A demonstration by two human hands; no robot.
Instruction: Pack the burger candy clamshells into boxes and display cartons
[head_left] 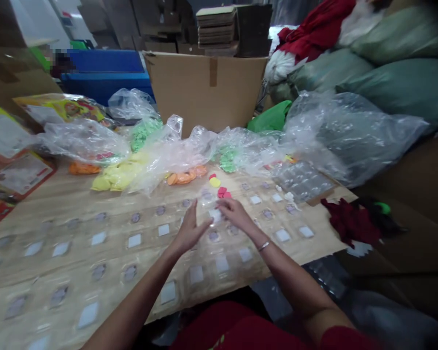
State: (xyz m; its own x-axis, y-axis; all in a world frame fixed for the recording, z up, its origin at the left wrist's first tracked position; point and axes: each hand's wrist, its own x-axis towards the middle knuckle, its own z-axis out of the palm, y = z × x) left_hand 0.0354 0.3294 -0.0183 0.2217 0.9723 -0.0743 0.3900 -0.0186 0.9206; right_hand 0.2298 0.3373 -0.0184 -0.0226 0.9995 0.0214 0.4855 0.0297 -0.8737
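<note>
Around the middle of the wooden table [302,253], my left hand [191,228] has its thumb and fingers apart, beside a clear plastic piece with a white square [215,215]. At that piece's right edge my right hand [233,214] has its fingers pinched together; what they grip is too small to make out. Red pieces [223,192] and a yellow disc [214,182] lie just beyond my hands. Clear plastic trays with white squares [134,240] and greyish round pieces [160,210] are spread in rows over the table.
Plastic bags with yellow [117,175], orange [186,175] and green pieces [227,159] line the far side, before a large cardboard box [204,92]. A stack of clear trays [302,181] and dark red cloth [350,221] are at right. Printed packages [20,172] stand at left.
</note>
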